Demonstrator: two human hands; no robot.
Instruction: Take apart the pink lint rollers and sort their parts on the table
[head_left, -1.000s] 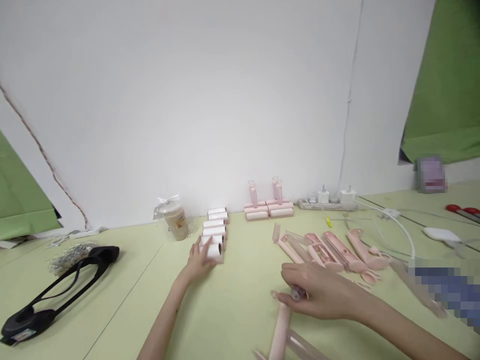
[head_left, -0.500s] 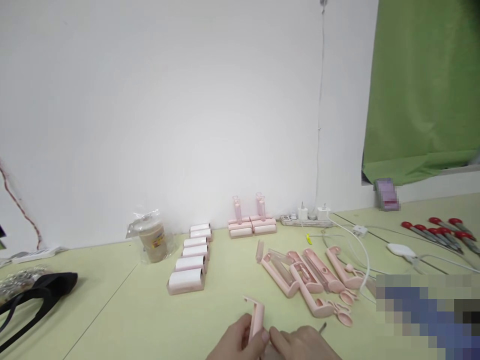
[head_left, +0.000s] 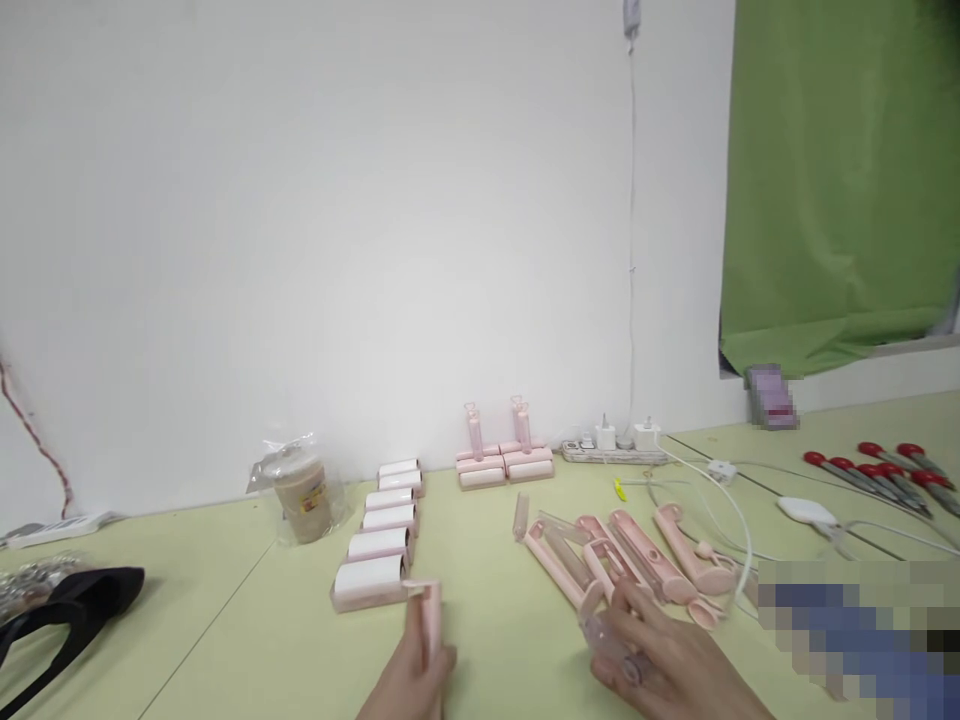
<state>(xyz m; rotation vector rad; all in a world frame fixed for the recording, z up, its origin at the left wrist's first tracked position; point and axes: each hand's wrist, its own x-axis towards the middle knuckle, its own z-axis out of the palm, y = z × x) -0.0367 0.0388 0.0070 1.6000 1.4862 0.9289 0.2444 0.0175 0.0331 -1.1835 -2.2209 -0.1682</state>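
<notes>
My left hand (head_left: 409, 665) is closed around a pink plastic roller frame (head_left: 431, 615), which stands up from the fingers with a short arm at its top. To the right, my right hand (head_left: 667, 655) has its fingers curled around a clear pinkish tube (head_left: 611, 640). Its fingertips are at the near end of a group of pink plastic covers (head_left: 652, 560), some partly hidden by the hand. A pink spoon-shaped piece (head_left: 703, 613) lies beside that hand. White sticky rolls (head_left: 371, 578) in clear pink cases form a column just beyond my left hand.
Two pink lint rollers (head_left: 529, 465) stand against the wall near a power strip (head_left: 611, 453) with white cables. A bagged cup (head_left: 304, 500) is on the left, near a black strap-like item (head_left: 97, 590). Several red-topped grey sticks (head_left: 885, 475) lie far right.
My hands have moved apart. The left one has carried the pink roller frame leftward, while the right one has reached over the near end of the pink covers with the clear tube.
</notes>
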